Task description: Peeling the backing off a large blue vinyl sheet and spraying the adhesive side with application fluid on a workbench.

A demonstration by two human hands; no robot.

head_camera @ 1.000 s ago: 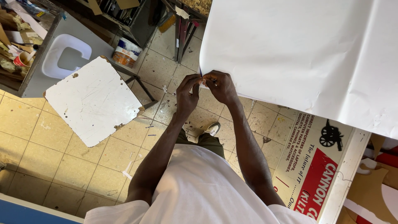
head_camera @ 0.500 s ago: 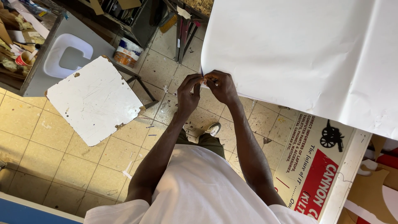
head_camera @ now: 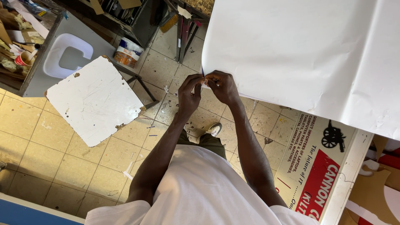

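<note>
Both hands together at the corner of a large white sheet (head_camera: 308,50), upper middle of the view. Left hand (head_camera: 189,95) with fingers (head_camera: 195,80) bunched narrow, tips pinched on the sheet's corner edge. Right hand (head_camera: 223,86) just beside it, touching it, fingers curled tight on the same corner. A thin dark strip showing between the two hands at the edge; too small to tell what. Sheet spread flat over the bench, covering the upper right of the view, its near edge running down to the right with some wrinkles far right.

Beneath the sheet's near edge, lower right, a printed sign board (head_camera: 316,166) in white and red with a small black cannon picture. White shirt (head_camera: 200,196) filling the near middle, both forearms reaching away from it to the corner. A shoe (head_camera: 214,129) on the tiled floor (head_camera: 50,158) between the arms.

To the left, a scuffed white board (head_camera: 93,100) with chipped edges, lying tilted on a thin metal frame. Farther left, a grey surface with a white cut-out shape (head_camera: 66,56) resting on it. A small paint tin (head_camera: 128,52) on the floor beyond the board, near a dark rack. Brooms or tool handles (head_camera: 183,33) leaning just left of the sheet's far corner.
</note>
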